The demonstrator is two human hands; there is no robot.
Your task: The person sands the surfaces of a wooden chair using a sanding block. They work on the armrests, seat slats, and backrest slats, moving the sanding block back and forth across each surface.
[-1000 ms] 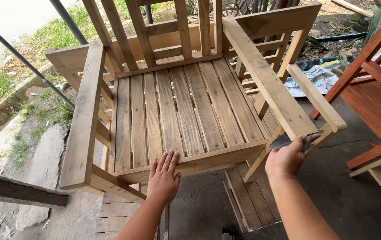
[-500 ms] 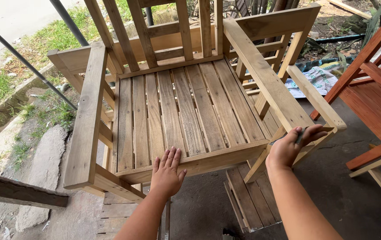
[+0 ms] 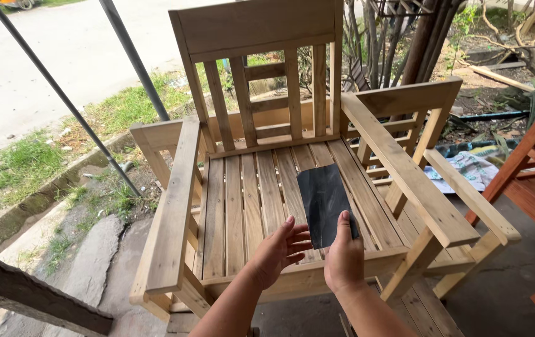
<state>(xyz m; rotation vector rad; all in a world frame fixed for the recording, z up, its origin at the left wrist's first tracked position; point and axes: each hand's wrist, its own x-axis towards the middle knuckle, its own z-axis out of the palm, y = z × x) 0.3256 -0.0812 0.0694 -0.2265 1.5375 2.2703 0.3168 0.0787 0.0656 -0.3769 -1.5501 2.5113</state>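
sandpaper sheet (image 3: 323,203) long axis toward chair (image 3: 242,187) back | right hand (image 3: 344,259) pinches it | left hand (image 3: 278,249) spread

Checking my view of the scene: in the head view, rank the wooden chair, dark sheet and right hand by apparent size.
1. Wooden chair, by far the largest.
2. Dark sheet and right hand: they look about alike, and the hand is nearer the camera and covers the sheet's lower edge, so no ranking.
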